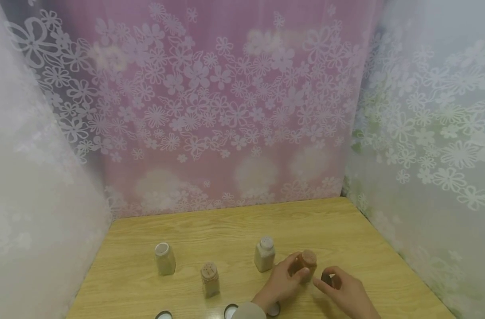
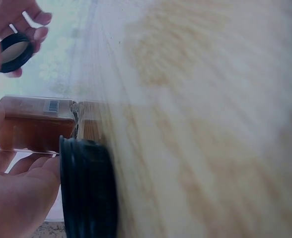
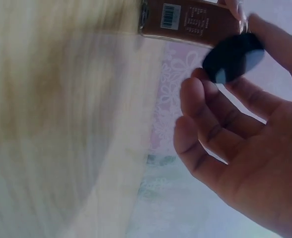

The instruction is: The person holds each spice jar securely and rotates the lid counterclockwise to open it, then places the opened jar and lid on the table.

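Observation:
My left hand [image 1: 281,280] grips a square glass spice jar [image 2: 34,126] of reddish-brown powder by its sides; the jar stands upright on the table, its perforated top [image 1: 309,256] facing up. Just right of it, my right hand [image 1: 348,290] pinches a black screw cap [image 3: 233,58] between thumb and fingers, apart from the jar. In the left wrist view this cap shows its pale inside, while the jar's barcode label faces the camera. Another black cap [image 2: 89,191] lies on the table close to the left hand.
Three more shaker jars stand uncapped on the wooden table [image 1: 210,230]: one at left [image 1: 166,260], one in the middle [image 1: 210,283] and one behind my left hand [image 1: 264,257]. Caps [image 1: 164,315] lie along the near edge. Flowered curtains [image 1: 226,110] enclose the back and sides.

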A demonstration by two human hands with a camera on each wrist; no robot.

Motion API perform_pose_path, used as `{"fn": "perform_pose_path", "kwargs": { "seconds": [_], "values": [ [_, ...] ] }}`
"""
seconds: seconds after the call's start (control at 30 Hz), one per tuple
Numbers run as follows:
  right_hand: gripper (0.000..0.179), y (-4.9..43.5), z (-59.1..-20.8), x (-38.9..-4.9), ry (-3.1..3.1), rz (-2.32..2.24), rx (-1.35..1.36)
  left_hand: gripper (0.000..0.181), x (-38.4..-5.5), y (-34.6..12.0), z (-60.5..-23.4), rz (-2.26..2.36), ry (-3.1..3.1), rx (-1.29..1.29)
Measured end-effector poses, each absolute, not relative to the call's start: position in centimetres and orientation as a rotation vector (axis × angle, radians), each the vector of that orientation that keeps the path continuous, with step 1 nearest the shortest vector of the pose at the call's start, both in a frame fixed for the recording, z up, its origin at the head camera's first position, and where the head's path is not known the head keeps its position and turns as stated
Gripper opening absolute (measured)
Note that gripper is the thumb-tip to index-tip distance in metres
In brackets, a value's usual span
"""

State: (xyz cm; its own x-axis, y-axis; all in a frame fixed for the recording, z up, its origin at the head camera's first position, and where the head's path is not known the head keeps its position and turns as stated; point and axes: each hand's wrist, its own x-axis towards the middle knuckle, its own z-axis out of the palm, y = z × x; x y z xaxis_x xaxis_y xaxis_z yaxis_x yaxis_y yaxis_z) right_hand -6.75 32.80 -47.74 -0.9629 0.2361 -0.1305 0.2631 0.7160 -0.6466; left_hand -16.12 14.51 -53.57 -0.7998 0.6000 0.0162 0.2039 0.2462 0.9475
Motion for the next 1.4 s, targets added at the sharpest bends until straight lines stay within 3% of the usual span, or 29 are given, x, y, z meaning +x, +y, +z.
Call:
{"fn": "perform_pose_path", "kwargs": {
  "seconds": [0.47, 0.73, 0.87, 1.4],
  "values": [
    [0.040, 34.1, -49.9, -5.8, 2.664, -1.267, 0.219, 0.056, -16.2, 14.7, -53.6, 1.595, 2.175, 0.701],
    [0.065, 33.9, -50.7, -5.8, 2.673, -1.234, 0.257, 0.057, -16.3, 14.8, -54.0, 1.581, 2.209, 0.711],
    [0.069, 33.7, -51.1, -5.8, 2.643, -1.231, 0.284, 0.059, -16.2, 14.8, -53.9, 1.577, 2.206, 0.718],
    [0.044, 33.1, -51.2, -6.0, 2.756, -0.949, 0.404, 0.067, -15.8, 15.0, -53.9, 1.574, 2.216, 0.680]
  ]
}}
